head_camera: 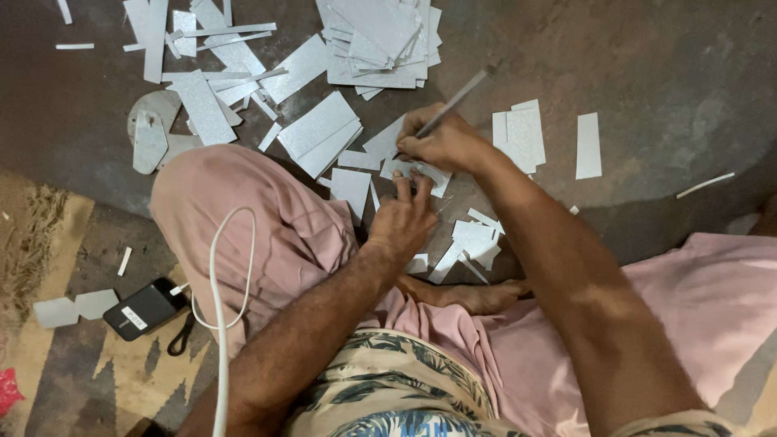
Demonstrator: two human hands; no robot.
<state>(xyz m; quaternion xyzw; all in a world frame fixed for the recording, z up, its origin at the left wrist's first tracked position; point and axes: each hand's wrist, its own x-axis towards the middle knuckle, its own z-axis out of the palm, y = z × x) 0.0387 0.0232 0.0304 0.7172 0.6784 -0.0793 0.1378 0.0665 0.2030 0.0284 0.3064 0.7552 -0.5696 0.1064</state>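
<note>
While sitting cross-legged on the floor, a person is pressing the left hand [402, 220] flat on a small silvery card piece [414, 170] as the right hand [443, 142], closed around a thin blade [458, 100], is apparently cutting it, a stroke needing steady pressure, before the stacked silver sheets [379, 39] beyond.

A stack of silvery rectangular sheets [380, 40] lies at the top of the dark floor [664, 73]; loose strips [218, 61] scatter to its left; a black power adapter [144, 309] sits on the mat at lower left, a white cable [217, 324] beside it; one white rectangular piece [588, 146] lies alone at right.
</note>
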